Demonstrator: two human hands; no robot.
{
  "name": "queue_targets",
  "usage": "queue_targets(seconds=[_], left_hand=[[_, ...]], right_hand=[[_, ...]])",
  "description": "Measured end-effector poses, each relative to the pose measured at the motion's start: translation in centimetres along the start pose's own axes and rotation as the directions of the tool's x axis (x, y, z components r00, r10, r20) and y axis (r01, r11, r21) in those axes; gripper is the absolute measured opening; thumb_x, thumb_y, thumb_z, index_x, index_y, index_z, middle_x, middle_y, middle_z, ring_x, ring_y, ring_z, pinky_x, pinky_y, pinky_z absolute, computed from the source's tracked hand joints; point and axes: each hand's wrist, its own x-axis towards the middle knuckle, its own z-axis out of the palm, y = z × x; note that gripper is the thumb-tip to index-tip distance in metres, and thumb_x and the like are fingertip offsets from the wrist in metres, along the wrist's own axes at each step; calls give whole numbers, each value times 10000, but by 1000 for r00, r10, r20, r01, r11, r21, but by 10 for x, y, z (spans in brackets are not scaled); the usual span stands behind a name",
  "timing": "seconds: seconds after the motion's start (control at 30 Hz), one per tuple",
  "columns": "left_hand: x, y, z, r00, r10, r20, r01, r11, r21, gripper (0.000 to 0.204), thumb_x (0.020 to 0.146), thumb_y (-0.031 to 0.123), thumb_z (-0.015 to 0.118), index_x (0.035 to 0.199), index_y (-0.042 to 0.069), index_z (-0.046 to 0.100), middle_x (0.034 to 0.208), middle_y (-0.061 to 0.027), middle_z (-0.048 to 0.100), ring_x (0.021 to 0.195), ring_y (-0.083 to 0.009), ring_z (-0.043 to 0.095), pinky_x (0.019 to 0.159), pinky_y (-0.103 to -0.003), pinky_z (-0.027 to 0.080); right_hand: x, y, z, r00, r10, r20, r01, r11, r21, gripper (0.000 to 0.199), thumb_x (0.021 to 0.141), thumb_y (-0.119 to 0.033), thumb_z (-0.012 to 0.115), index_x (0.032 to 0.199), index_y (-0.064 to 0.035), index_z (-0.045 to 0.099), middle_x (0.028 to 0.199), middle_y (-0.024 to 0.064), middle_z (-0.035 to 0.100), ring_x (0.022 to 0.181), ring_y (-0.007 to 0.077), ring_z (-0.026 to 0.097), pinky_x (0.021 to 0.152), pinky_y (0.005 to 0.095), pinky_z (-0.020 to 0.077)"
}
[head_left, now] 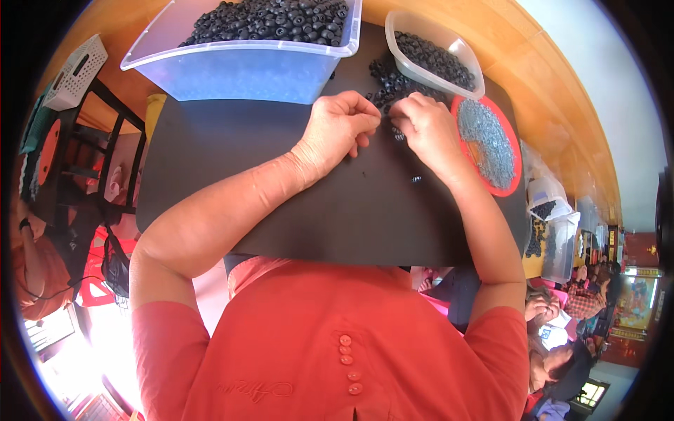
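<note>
Across the black mat on our wooden counter, our left hand and right hand meet, fingers curled and pinching small black rings from the loose pile just beyond them, between the big tub and the red dish.

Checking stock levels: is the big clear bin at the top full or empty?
Full. The big clear bin is heaped with small black ring-shaped parts rising above its rim; its top is cut off by the picture edge.
</note>
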Motion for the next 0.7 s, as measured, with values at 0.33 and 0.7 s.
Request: queue_targets(seconds=[0.33, 0.7], left_hand=[[-1, 3, -1, 1000, -4, 7, 4, 1000, -19, 98, 892, 78, 626, 933, -11, 633, 759, -47, 620, 608, -95, 575, 490, -217, 452], [1, 4, -6, 999, -37, -25, 34, 996, -78, 109, 884, 63, 639, 960, -14, 633, 794, -75, 627, 636, -134, 591, 520, -248, 460]], right_hand=[[-83, -43, -44, 1000, -18, 6, 18, 997, 81, 227, 758, -87, 742, 956, -36, 645, 906, 107, 594, 816, 313, 597, 715, 401, 478], [-112, -27, -56, 1000, 10, -22, -4, 961, 275, 292, 697, 26, 715, 977, -7, 640, 905, 123, 584, 858, 307, 596, 722, 388, 495]])
